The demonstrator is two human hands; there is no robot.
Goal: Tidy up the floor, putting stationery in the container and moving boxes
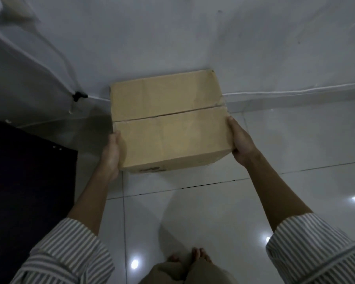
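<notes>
A closed brown cardboard box [168, 121], taped along its top seam, is close against the white wall, between my two hands. My left hand [112, 152] lies flat against the box's left side. My right hand [241, 141] presses the right side, fingers going down and under the edge out of sight. Whether the box rests on the floor or hangs just above it I cannot tell. No stationery or container shows in view.
White glossy floor tiles [275, 193] spread below and to the right. A dark mat or furniture top [27, 177] lies at the left. A white cable [295, 91] runs along the wall base, with a black clip [78, 96]. My bare feet [195, 257] stand below.
</notes>
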